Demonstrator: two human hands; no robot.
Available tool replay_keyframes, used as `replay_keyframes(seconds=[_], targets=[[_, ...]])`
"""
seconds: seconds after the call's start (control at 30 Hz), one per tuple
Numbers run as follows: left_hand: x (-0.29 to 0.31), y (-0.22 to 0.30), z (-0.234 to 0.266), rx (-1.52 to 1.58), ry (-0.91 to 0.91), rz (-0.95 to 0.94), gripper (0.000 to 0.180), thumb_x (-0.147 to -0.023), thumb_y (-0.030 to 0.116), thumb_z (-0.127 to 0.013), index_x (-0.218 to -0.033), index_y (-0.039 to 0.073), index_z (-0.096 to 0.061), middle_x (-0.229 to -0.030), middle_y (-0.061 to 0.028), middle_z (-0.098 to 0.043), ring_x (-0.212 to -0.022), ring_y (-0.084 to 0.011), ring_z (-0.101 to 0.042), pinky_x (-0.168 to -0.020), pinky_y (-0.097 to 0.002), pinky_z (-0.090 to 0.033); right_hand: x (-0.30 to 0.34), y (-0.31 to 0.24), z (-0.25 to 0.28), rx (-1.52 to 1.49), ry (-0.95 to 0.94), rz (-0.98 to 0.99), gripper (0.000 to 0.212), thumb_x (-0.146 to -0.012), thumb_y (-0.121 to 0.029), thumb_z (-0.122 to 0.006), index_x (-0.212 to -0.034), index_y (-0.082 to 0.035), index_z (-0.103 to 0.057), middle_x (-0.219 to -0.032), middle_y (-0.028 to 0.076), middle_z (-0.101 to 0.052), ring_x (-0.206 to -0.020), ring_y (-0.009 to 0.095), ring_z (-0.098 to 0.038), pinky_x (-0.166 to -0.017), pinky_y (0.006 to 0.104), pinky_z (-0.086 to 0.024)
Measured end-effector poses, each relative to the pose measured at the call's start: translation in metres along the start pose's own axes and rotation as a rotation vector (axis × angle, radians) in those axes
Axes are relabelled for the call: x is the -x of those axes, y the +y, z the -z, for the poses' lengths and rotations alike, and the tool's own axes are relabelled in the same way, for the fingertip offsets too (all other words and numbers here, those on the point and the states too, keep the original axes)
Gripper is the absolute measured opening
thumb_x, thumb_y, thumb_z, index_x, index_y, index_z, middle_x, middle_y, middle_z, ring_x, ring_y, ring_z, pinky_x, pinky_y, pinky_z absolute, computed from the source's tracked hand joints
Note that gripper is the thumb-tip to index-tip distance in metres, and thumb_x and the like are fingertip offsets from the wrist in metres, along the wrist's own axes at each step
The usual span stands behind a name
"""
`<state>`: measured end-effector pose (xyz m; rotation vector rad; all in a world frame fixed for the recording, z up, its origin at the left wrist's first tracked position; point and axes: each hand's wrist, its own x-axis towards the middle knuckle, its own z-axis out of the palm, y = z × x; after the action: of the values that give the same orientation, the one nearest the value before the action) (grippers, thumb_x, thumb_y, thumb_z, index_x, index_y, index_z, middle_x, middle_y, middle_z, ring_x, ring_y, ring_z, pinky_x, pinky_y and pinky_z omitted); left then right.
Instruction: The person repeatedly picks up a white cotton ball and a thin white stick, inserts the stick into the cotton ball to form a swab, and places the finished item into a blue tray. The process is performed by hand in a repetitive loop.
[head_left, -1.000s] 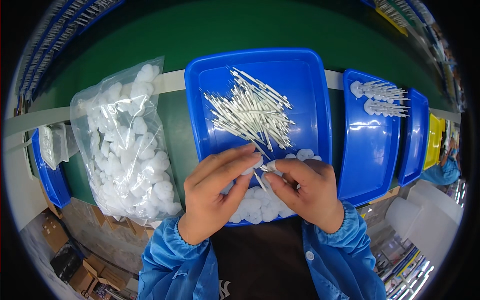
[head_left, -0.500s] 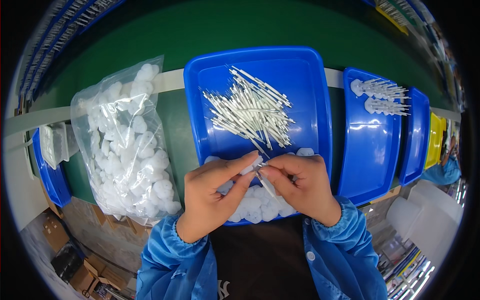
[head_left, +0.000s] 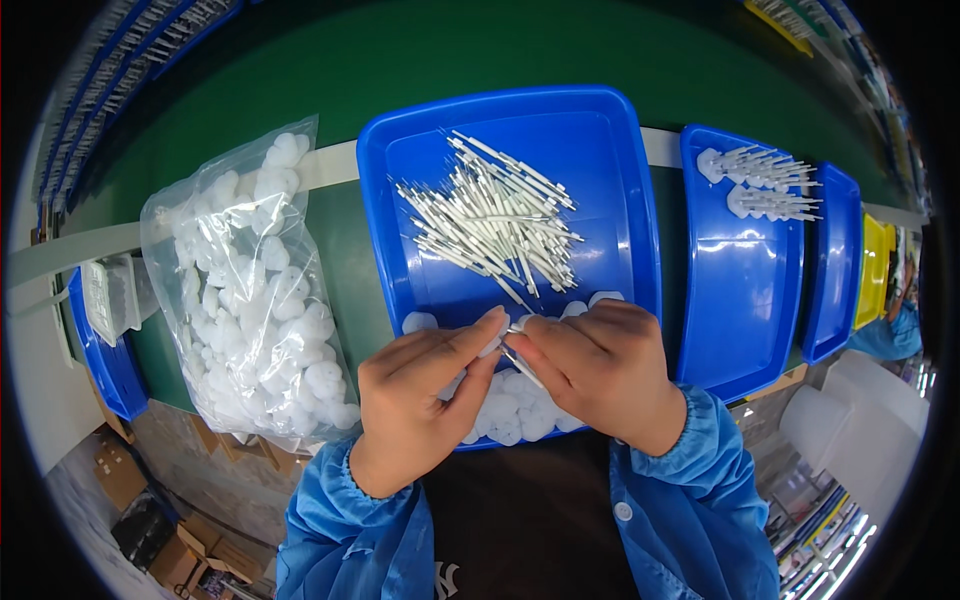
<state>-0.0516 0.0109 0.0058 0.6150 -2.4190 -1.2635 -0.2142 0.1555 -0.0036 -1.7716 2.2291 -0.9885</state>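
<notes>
White piece [head_left: 490, 348] pinched in left grip [head_left: 418, 388]; right grip [head_left: 612, 372] pressed together on thin stick [head_left: 524, 370].

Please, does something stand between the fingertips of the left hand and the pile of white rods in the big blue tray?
Nothing visible does. The fingertips of the left hand are close to the pile of white rods, with bare tray floor between. A white lump lies beside the index finger, off that path.

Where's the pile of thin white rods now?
In the head view, the rod pile lies upper centre in the big blue tray, beyond the left hand.
</notes>
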Motion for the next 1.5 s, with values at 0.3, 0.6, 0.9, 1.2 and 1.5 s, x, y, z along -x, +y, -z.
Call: replay_keyframes(seconds=[0.3,0.6,0.9,1.2,1.5], targets=[[-0.001,0.006,-0.004,0.261,-0.004,0.104,0.051,-0.084,0.001,-0.091,-0.133,0.003,-0.079,-0.111,-0.0158,-0.082,-0.088,-0.0261,-0.078,-0.073,-0.0352,-0.061,0.003,-0.001,0.008,-0.106,0.045,-0.054,0.022,-0.086,-0.014,-0.091,-0.100,-0.007,-0.076,-0.070,0.004,-0.070,-0.056,0.022,-0.067,-0.052,0.0336,-0.048],[-0.008,0.006,-0.003,0.160,0.015,-0.135,0.055,-0.074,0.008,-0.099,-0.125,0.004,-0.078,-0.121,-0.0129,-0.075,-0.109,-0.0297,-0.072,-0.090,-0.0385,-0.058,0.016,0.010,0.015,-0.729,0.054,-0.304,0.043,-0.085,-0.004,-0.090,-0.126,-0.001,-0.075,-0.093,0.008,-0.079,-0.083,0.017,-0.077,-0.078,0.0317,-0.059],[-0.008,0.007,-0.004,0.204,-0.046,-0.217,0.055,-0.075,0.005,-0.096,-0.127,0.003,-0.079,-0.126,-0.0149,-0.075,-0.111,-0.0311,-0.072,-0.093,-0.0409,-0.057,0.014,-0.002,0.022,-1.018,0.000,-0.581,0.026,-0.093,0.000,-0.084,-0.117,0.000,-0.072,-0.091,0.009,-0.080,-0.084,0.010,-0.076,-0.074,0.0252,-0.057],[0.009,-0.006,0.004,0.378,-0.050,-0.167,0.042,-0.085,0.012,-0.093,-0.123,0.000,-0.081,-0.128,-0.0187,-0.072,-0.114,-0.0314,-0.072,-0.094,-0.0410,-0.057,0.003,-0.003,0.039,-0.973,-0.143,-0.547,0.026,-0.091,0.002,-0.083,-0.114,-0.003,-0.072,-0.100,0.009,-0.078,-0.090,0.017,-0.079,-0.075,0.0279,-0.059],[0.014,-0.010,0.019,0.514,0.022,0.081,0.033,-0.093,0.003,-0.084,-0.125,-0.001,-0.083,-0.123,-0.0152,-0.070,-0.106,-0.0229,-0.071,-0.087,-0.0332,-0.058,-0.071,0.042,-0.005,0.268,0.061,0.145,0.026,-0.074,-0.006,-0.087,-0.098,-0.009,-0.076,-0.085,0.005,-0.069,-0.072,0.026,-0.066,-0.074,0.0434,-0.049]])
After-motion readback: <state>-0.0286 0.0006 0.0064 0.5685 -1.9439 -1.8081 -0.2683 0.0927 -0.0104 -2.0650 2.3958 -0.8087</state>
